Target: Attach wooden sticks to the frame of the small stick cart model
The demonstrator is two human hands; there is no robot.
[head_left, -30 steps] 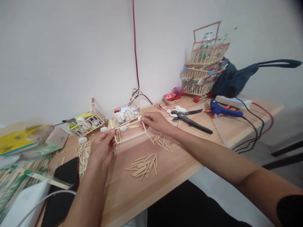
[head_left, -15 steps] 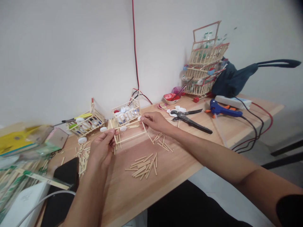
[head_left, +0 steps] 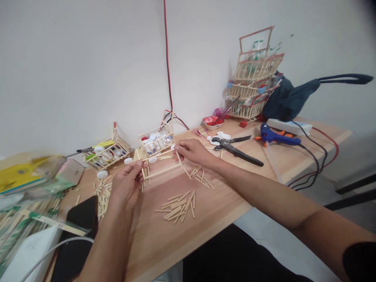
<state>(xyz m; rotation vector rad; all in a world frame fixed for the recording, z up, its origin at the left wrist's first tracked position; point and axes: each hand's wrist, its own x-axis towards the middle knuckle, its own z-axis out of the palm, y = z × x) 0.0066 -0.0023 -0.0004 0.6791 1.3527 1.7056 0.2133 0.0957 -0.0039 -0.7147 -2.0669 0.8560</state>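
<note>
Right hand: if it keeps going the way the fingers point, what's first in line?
Probably the small stick basket holding bottle caps, just beyond the stick frame that the right hand pinches; depth is unclear.

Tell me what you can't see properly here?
- Head view, left edge: the yellow thing and clear packets are blurred and cut off.
- The phone is partly hidden behind the left hand and its arm.
- What fills the far stacked baskets is too small to tell.
- Where the right hand pinches the stick frame, its fingers cover the joint.
</note>
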